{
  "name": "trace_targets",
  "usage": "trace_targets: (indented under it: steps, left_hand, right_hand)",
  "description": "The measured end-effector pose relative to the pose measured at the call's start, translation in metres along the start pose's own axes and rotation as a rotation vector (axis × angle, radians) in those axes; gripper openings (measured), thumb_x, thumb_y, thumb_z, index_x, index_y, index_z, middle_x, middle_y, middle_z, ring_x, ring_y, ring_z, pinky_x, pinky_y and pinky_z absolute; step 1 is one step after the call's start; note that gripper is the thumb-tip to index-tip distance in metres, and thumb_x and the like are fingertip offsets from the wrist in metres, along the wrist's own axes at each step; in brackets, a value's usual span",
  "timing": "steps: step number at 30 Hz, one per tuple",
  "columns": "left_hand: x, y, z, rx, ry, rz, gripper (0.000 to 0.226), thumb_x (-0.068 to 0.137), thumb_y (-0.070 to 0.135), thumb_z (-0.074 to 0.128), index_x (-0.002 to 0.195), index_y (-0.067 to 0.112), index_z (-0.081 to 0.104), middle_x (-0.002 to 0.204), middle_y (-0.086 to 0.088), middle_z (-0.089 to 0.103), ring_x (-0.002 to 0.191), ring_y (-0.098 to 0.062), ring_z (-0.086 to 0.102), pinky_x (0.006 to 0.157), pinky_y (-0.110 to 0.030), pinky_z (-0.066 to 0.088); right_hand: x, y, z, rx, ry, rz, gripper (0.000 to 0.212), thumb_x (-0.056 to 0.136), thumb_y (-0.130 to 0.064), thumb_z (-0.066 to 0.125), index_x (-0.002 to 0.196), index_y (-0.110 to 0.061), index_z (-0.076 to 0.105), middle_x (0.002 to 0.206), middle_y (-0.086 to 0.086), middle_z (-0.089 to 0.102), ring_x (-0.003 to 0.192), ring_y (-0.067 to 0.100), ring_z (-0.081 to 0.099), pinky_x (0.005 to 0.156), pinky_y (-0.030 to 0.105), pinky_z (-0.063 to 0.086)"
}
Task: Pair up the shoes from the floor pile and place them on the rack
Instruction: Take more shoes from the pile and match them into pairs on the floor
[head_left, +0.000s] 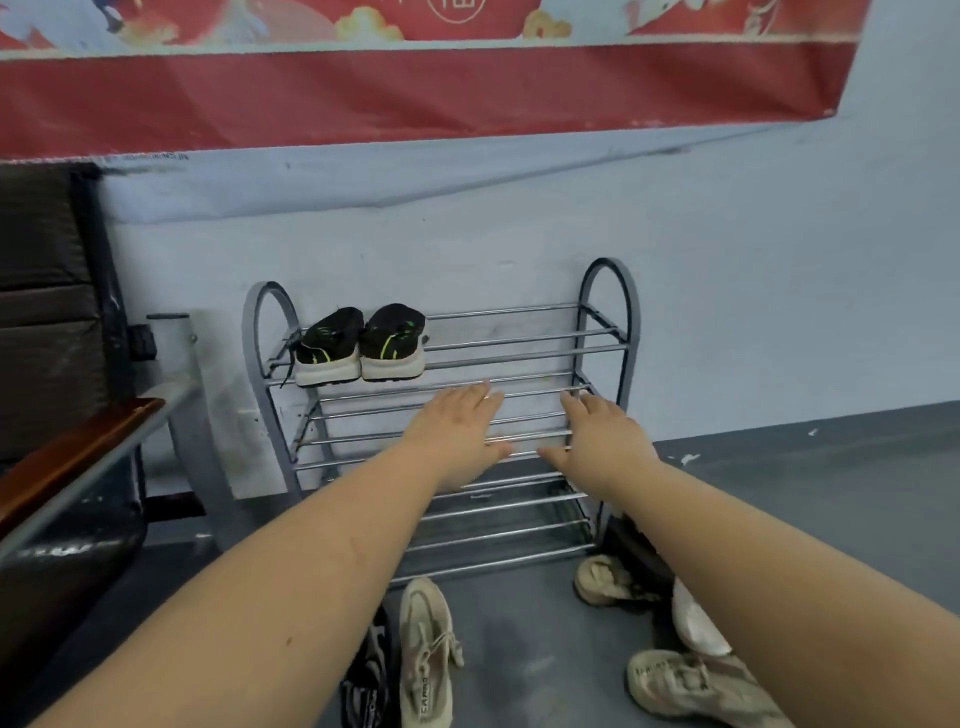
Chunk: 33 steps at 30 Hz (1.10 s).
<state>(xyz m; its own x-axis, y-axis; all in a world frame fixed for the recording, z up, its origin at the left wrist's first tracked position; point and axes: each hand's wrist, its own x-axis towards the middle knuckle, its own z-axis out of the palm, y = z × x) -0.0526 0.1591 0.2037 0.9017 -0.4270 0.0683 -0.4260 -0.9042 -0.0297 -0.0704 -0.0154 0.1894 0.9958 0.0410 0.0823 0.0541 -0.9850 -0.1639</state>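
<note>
both hands are free and holding nothing: the left hand (457, 431) and the right hand (597, 436) reach out side by side, palms down, fingers straight and spread, in front of the middle tier of the metal shoe rack (605, 332). whether the fingertips actually touch the bars cannot be told from here.

up and to the left of the left hand, a pair of black sneakers (361, 343) with green marks and white soles sits together at the left end of the top tier, heels toward us.

below the hands, on the grey floor (831, 493), the rest of the shoes lie loose. a beige sneaker (426, 654) lies lengthwise under the left forearm, with a black shoe (366, 675) just beside it on its left. under the right forearm are a worn beige shoe (608, 579) near the rack's foot, a white shoe (696, 623) and another beige sneaker (696, 686) nearer us.

far left of the hands stands a dark chair (57, 374) with a wooden armrest.
</note>
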Motion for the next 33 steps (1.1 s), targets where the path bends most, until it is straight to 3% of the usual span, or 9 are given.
trace_targets:
  steps: [9, 15, 25, 29, 33]
  left_hand:
    - [0.033, 0.092, 0.055, 0.051, -0.165, 0.133, 0.072, 0.096, 0.053, 0.034, 0.152, 0.017, 0.007, 0.16, -0.006, 0.001, 0.147, -0.022, 0.005, 0.118, -0.035, 0.003]
    - [0.071, 0.134, 0.111, 0.049, -0.308, 0.2, 0.072, 0.095, 0.052, 0.037, 0.152, 0.014, 0.011, 0.16, -0.01, 0.005, 0.147, -0.024, 0.008, 0.119, -0.035, 0.007]
    - [0.113, 0.179, 0.235, 0.009, -0.533, 0.291, 0.072, 0.096, 0.052, 0.035, 0.152, 0.016, 0.008, 0.16, -0.006, 0.001, 0.148, -0.022, 0.003, 0.119, -0.034, 0.003]
    - [0.133, 0.19, 0.278, -0.05, -0.612, 0.261, 0.072, 0.096, 0.053, 0.034, 0.152, 0.017, 0.007, 0.16, -0.006, 0.0, 0.148, -0.022, 0.001, 0.12, -0.035, 0.004]
    - [0.152, 0.213, 0.313, -0.148, -0.639, 0.265, 0.07, 0.095, 0.053, 0.036, 0.152, 0.02, 0.012, 0.16, -0.004, 0.005, 0.147, -0.023, 0.007, 0.118, -0.036, 0.009]
  right_hand:
    - [-0.051, 0.12, 0.035, -0.057, -0.091, 0.141, 0.075, 0.093, -0.053, 0.043, 0.152, -0.017, 0.013, 0.157, 0.01, 0.02, 0.144, 0.028, 0.018, 0.114, 0.041, 0.026]
    - [-0.07, 0.188, 0.086, -0.042, -0.237, 0.291, 0.076, 0.093, -0.055, 0.04, 0.153, -0.019, 0.01, 0.157, 0.008, 0.018, 0.144, 0.027, 0.019, 0.114, 0.04, 0.025]
    - [-0.051, 0.256, 0.195, 0.012, -0.408, 0.357, 0.075, 0.094, -0.052, 0.041, 0.153, -0.019, 0.008, 0.158, 0.007, 0.015, 0.145, 0.027, 0.015, 0.115, 0.04, 0.023]
    - [-0.043, 0.279, 0.235, -0.028, -0.422, 0.355, 0.075, 0.096, -0.051, 0.036, 0.153, -0.018, 0.0, 0.161, 0.008, 0.002, 0.148, 0.026, 0.004, 0.118, 0.04, 0.015]
    - [-0.041, 0.305, 0.264, -0.048, -0.333, 0.418, 0.074, 0.097, -0.05, 0.033, 0.153, -0.017, -0.004, 0.161, 0.009, -0.004, 0.148, 0.026, 0.001, 0.119, 0.039, 0.011]
